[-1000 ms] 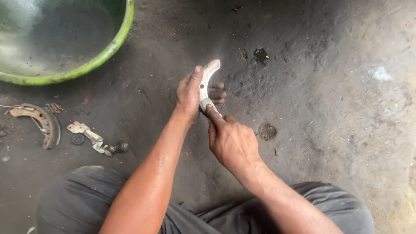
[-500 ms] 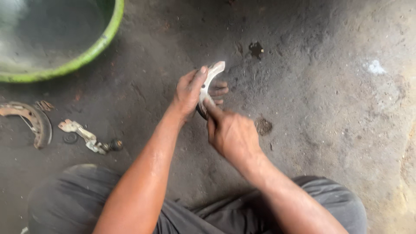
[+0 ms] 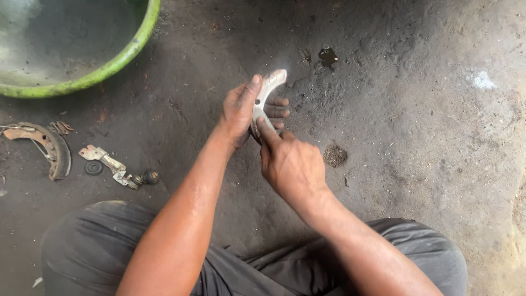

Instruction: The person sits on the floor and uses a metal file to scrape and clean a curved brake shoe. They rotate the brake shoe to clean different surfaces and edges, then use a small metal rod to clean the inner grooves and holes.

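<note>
Brake shoe (image 3: 267, 94), curved and pale, is held clamped in left hand (image 3: 239, 112); long axis runs from right hand (image 3: 290, 164), fingers closed on its lower end, up-right toward the floor's far edge.

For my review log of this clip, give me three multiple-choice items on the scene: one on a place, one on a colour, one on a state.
1. Where is the rusty curved brake shoe?
A. floor, left
B. in the basin
C. on the lap

2. Rim colour of the round plastic basin?
A. red
B. green
C. blue

3. The pale curved metal brake shoe is:
A. on the floor
B. in the basin
C. gripped by the left hand

Answers: 1 A, it lies by small parts; 2 B, rim plainly green; 3 C, fingers wrap it, right hand touching it.
</note>
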